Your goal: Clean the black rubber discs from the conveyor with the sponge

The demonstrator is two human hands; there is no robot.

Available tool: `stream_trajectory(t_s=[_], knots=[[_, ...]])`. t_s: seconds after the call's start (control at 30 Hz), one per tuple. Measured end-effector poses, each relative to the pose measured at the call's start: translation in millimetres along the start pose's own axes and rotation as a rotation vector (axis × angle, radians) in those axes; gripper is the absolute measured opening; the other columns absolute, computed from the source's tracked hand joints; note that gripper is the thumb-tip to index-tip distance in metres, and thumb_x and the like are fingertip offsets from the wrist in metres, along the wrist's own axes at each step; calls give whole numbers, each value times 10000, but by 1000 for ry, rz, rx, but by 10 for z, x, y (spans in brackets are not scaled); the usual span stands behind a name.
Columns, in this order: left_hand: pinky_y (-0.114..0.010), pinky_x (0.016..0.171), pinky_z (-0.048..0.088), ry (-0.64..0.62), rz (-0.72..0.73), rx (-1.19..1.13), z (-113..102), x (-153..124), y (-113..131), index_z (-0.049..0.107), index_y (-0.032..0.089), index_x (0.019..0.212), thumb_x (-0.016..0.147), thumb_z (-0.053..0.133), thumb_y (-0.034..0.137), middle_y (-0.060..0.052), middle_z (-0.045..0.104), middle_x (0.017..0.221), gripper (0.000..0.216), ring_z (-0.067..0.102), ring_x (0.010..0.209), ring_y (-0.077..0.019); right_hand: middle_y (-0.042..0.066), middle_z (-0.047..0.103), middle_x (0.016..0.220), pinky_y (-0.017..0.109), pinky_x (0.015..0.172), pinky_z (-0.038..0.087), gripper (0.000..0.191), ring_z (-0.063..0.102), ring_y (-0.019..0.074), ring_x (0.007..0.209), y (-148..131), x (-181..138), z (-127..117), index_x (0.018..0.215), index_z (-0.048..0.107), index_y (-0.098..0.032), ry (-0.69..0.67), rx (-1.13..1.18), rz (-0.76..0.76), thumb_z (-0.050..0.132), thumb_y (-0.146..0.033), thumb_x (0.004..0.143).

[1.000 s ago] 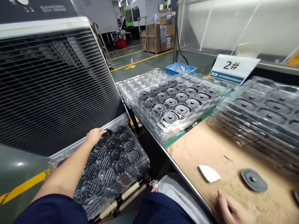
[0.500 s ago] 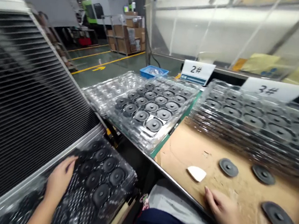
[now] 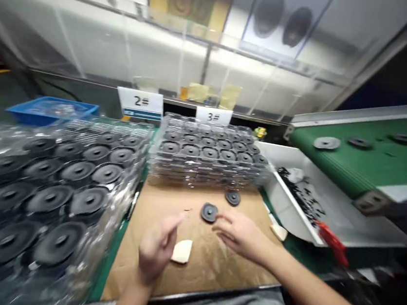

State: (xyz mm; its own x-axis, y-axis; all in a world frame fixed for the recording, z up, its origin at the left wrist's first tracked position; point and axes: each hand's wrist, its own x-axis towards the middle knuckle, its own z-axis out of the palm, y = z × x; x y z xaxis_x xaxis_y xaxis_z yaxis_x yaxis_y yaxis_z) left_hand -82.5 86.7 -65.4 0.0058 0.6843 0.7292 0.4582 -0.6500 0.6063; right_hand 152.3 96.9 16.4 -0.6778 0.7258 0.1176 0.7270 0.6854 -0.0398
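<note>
My left hand (image 3: 158, 247) hovers over the brown cardboard mat (image 3: 212, 266), seen from the back, with its fingers curled and the index finger partly out; its palm is hidden. A white wedge-shaped piece (image 3: 182, 251) lies just right of it. My right hand (image 3: 241, 235) reaches in from the right with fingers stretched out, their tips at the edge of a black disc (image 3: 209, 212) lying on the mat. A second black disc (image 3: 233, 197) lies a little farther back.
A stack of clear trays of black discs (image 3: 206, 155) stands behind the mat, and a taller stack (image 3: 55, 189) at the left. Signs 2# (image 3: 141, 101) and 3# (image 3: 213, 116) stand at the back. A white bin (image 3: 313, 219) and a green conveyor (image 3: 364, 161) are at the right.
The view has swung right, from the low tray beside the machine to the bench. My left hand left that tray and came over the mat. My right hand moved forward to the disc.
</note>
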Motion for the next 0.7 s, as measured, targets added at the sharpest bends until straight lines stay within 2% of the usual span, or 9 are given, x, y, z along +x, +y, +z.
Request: stream_trajectory(t_s=[0.07, 0.13, 0.2, 0.3, 0.37, 0.47, 0.53, 0.63, 0.7], knots=[[-343, 862, 497, 33, -116, -102, 209, 312, -109, 577, 249, 1127, 791, 536, 123, -56, 688, 1038, 361, 645, 927, -184, 72, 577, 1098, 328, 868, 409, 201, 499, 188, 1028, 385, 71, -367, 987, 631, -213, -1, -106, 86, 498, -199, 837], [-338, 802, 520, 32, -254, -189, 336, 467, -191, 506, 222, 1197, 854, 453, 208, -80, 664, 1072, 347, 647, 909, -180, 73, 550, 1156, 383, 957, 348, 216, 449, 212, 1114, 840, 132, -720, 1010, 628, -210, 2, -216, 202, 508, -188, 832], [-314, 724, 537, 18, -395, -240, 385, 482, -248, 455, 198, 1233, 884, 386, 271, -90, 671, 1035, 363, 656, 856, -174, 82, 539, 1176, 420, 982, 322, 217, 427, 233, 1152, 1320, 170, -1041, 1023, 618, -180, 17, -328, 357, 542, -188, 820], [-287, 672, 533, -8, -570, -262, 375, 395, -309, 550, 189, 1110, 877, 380, 355, -63, 704, 870, 333, 662, 766, -174, 89, 478, 1249, 496, 963, 335, 306, 425, 262, 1168, 1963, 155, -1412, 1120, 544, -152, 87, -493, 640, 559, -274, 839], [-282, 648, 531, -25, -665, -265, 365, 364, -347, 597, 203, 1024, 857, 392, 415, -45, 709, 806, 339, 663, 719, -180, 93, 436, 1292, 516, 950, 350, 370, 430, 269, 1167, 2268, 91, -1554, 1190, 488, -162, 155, -583, 836, 547, -304, 853], [-296, 643, 530, -74, -774, -268, 388, 394, -420, 637, 223, 956, 813, 436, 483, -36, 718, 790, 359, 666, 701, -200, 98, 465, 1256, 477, 900, 418, 381, 494, 246, 1097, 2507, -47, -1576, 1211, 468, -163, 223, -637, 1057, 534, -309, 864], [-318, 659, 531, -113, -825, -273, 423, 425, -476, 652, 220, 931, 786, 456, 515, -45, 722, 794, 383, 666, 701, -217, 101, 514, 1187, 426, 843, 466, 359, 544, 218, 1016, 2560, -124, -1501, 1182, 487, -141, 232, -622, 1124, 532, -307, 868], [-349, 674, 535, -156, -886, -283, 476, 432, -553, 655, 204, 922, 766, 445, 561, -64, 724, 812, 443, 666, 721, -239, 90, 552, 1116, 383, 788, 495, 324, 576, 190, 939, 2565, -146, -1421, 1148, 507, -129, 234, -578, 1116, 525, -301, 874], [-358, 690, 534, -176, -917, -291, 495, 414, -588, 650, 198, 936, 765, 427, 578, -71, 724, 835, 473, 664, 749, -245, 77, 561, 1096, 371, 768, 503, 303, 584, 179, 914, 2537, -78, -1483, 1136, 514, -140, 243, -545, 1058, 516, -301, 880]])
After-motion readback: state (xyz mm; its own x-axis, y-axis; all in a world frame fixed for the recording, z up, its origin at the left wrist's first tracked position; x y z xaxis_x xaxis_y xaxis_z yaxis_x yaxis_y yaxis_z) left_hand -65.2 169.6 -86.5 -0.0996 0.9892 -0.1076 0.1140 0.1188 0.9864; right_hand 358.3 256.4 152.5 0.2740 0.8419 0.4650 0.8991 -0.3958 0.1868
